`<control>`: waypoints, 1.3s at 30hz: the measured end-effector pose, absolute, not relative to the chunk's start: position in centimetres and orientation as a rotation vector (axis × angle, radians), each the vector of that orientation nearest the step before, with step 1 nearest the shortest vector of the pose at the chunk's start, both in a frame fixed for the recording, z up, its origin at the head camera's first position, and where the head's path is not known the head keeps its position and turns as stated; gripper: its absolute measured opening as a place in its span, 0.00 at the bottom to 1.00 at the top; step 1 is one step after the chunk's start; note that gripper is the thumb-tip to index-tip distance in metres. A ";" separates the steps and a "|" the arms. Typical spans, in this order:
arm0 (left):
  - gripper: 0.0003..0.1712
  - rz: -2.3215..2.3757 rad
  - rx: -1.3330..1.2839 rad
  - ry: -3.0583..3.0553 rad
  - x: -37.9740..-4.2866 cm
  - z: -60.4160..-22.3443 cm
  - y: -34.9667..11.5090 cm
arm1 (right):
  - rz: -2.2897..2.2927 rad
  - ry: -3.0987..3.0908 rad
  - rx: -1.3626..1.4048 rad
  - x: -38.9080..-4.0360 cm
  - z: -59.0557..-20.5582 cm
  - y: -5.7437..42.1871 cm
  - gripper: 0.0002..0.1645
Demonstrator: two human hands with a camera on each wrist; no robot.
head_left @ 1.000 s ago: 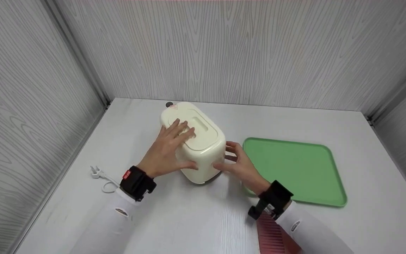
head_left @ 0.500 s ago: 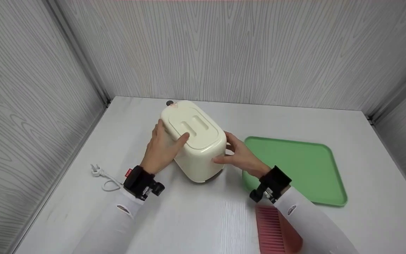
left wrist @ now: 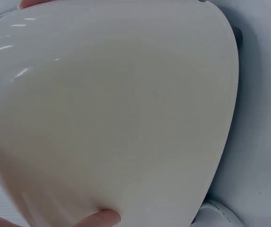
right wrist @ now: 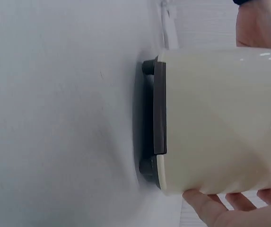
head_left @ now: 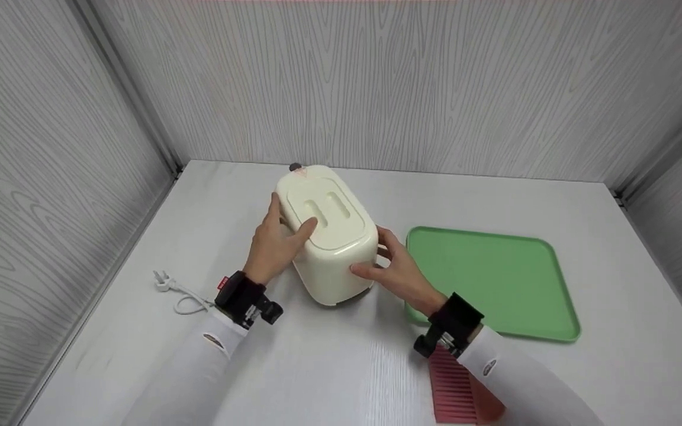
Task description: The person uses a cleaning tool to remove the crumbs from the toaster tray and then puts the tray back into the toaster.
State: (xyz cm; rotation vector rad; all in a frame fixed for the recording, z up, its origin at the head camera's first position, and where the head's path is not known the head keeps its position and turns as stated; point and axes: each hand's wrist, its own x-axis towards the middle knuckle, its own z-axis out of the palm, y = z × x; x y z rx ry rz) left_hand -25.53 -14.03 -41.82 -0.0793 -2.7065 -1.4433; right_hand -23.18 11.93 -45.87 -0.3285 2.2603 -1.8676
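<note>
A cream toaster [head_left: 332, 260] with a lid [head_left: 341, 231] on top, bearing two long recesses, stands at an angle in the middle of the table. My left hand [head_left: 270, 248] holds its left side, the thumb over the lid's edge and the fingers along the wall, partly hidden. On the right side my right hand [head_left: 400, 269] grips the near corner, its thumb on the near end. Dark feet [right wrist: 148, 168] show under the toaster in the right wrist view. A dark knob [head_left: 295, 167] sticks out at its far end.
A green tray [head_left: 495, 284] lies right of the toaster. Below my right wrist is a red ridged object [head_left: 453, 390], partly under the sleeve. A white plug [head_left: 163, 280] with its cord lies at the left. Wood-grain panels [head_left: 376, 83] enclose the table.
My left hand has slid from lying spread over the lid to holding the toaster's left side. The toaster's far end has shifted slightly right. The right hand keeps its hold.
</note>
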 end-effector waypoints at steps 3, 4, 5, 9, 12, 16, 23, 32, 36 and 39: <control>0.62 -1.466 -0.091 -2.736 -25.7 -41.5 -14.1 | -1.911 2.251 -0.273 -22.4 -46.0 11.4 0.54; 0.62 -1.469 -0.090 -2.752 -25.7 -41.4 -14.0 | -1.921 2.249 -0.260 -22.2 -46.0 11.2 0.54; 0.62 -1.473 -0.089 -2.768 -25.7 -41.2 -14.0 | -1.934 2.247 -0.251 -22.0 -46.0 11.1 0.54; 0.61 -1.479 -0.104 -2.817 -25.9 -40.8 -14.0 | -1.983 2.248 -0.245 -21.4 -46.1 10.7 0.54; 0.60 -1.501 -0.138 -2.822 -26.1 -40.7 -14.0 | -2.023 2.244 -0.225 -20.9 -46.2 10.4 0.54; 0.59 -1.560 -0.180 -2.800 -26.6 -40.7 -13.8 | -2.066 2.249 -0.181 -20.3 -46.1 9.9 0.55; 0.56 -1.621 -0.213 -2.777 -27.0 -40.7 -13.6 | -2.129 2.270 -0.129 -19.5 -46.5 9.1 0.56; 0.55 -1.560 -0.204 -2.810 -27.2 -40.5 -13.5 | -2.147 2.246 -0.133 -19.6 -46.6 9.2 0.58; 0.52 -1.459 -0.224 -2.788 -26.4 -40.8 -13.4 | -2.193 2.135 -0.008 -19.4 -46.9 9.5 0.53; 0.53 -1.378 -0.262 -2.770 -25.3 -40.9 -13.2 | -2.236 2.001 0.205 -18.5 -47.3 9.2 0.49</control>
